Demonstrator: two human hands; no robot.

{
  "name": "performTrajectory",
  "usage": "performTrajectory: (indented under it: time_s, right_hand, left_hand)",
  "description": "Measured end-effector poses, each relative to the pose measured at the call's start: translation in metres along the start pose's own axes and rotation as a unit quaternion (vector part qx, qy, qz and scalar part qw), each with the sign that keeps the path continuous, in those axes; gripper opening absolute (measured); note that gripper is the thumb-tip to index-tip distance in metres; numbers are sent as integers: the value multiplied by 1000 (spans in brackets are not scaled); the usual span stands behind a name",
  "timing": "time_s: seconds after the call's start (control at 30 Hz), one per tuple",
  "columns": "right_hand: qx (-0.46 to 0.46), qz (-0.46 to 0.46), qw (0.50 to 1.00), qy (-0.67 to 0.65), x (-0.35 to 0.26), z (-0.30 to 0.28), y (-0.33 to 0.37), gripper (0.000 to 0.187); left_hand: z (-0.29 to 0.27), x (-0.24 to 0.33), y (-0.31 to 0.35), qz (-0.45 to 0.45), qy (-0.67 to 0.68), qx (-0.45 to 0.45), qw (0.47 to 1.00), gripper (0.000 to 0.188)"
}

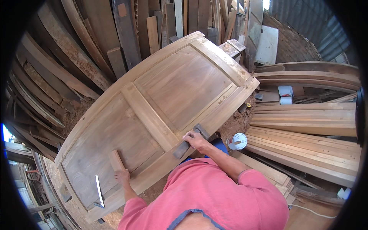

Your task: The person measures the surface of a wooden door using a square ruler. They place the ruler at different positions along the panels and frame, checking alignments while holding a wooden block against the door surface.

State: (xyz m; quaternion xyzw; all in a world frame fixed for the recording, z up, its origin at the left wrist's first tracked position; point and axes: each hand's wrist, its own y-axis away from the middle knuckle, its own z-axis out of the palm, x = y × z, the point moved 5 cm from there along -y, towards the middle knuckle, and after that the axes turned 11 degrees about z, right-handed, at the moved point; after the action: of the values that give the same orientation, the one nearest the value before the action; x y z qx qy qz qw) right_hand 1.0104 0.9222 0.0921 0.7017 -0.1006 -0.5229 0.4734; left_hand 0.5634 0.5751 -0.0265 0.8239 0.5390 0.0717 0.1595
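Observation:
A framed wooden door panel (149, 119) with a curved outer edge lies in front of me. My left hand (122, 176) is closed on the near end of a short wood strip (117, 160), over the left inset panel. Over the near rail, my right hand (194, 140) is closed around a dark mallet-like tool (181, 150); its middle is hidden by my fingers, so its exact kind is unclear. A try square (99, 191) with a bright blade lies on the panel, left of my left hand.
Upright boards (126, 30) lean along the far side and left. Stacked planks (303, 149) lie on the right, with two white containers (285, 92) among them. A white bucket (237, 141) stands beside my right arm. Sawdust (82, 115) covers ground around the panel.

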Motion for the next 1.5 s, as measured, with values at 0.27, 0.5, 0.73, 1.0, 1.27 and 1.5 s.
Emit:
performTrajectory:
  time_s: [0.27,0.5,0.73,1.0,1.27,1.5]
  right_hand:
    - [-260,54,921,-284,-62,-141,47,18]
    - [-195,11,959,-207,-112,-288,-9,15]
    - [-40,-110,992,-56,-137,-453,-83,16]
    - [-42,-25,997,-58,-129,-557,-117,49]
    - [-26,43,924,-379,-100,-538,-144,56]
    - [3,94,967,-237,-93,-544,-180,21]
  left_hand:
    - [-6,110,5,22,179,85,980,113]
    - [-59,416,90,183,141,1,973,104]
    - [-31,608,142,262,124,-13,957,100]
    - [-43,699,164,266,67,-45,961,111]
    - [-39,775,126,318,72,-50,944,102]
    - [-26,947,152,557,158,-45,814,90]
